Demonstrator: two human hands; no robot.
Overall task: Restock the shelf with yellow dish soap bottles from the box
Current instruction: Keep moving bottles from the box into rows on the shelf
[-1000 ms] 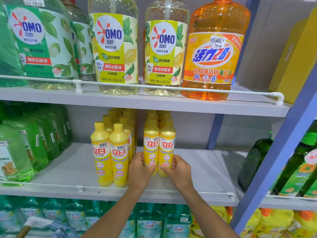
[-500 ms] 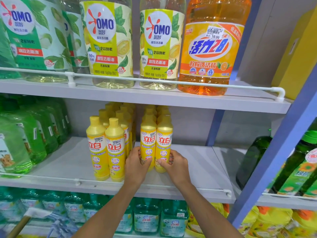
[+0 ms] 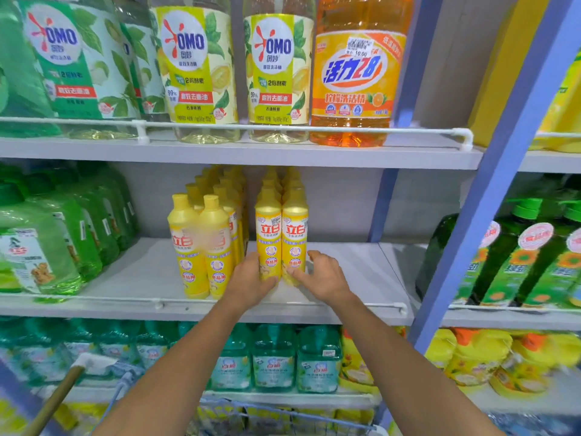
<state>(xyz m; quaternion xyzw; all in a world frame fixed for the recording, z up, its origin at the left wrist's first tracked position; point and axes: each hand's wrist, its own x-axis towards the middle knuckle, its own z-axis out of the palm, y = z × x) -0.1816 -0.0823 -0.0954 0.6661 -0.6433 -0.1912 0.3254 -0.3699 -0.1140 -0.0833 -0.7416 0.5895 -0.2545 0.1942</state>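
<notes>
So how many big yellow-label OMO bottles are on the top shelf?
2. The left OMO bottle and the right OMO bottle stand side by side, next to the orange bottle. More may hide behind them.

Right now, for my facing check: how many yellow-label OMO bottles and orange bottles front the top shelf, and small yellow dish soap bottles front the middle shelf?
Yellow-label OMO bottles: 2
Orange bottles: 1
Small yellow dish soap bottles, front row: 4
Total: 7
</notes>
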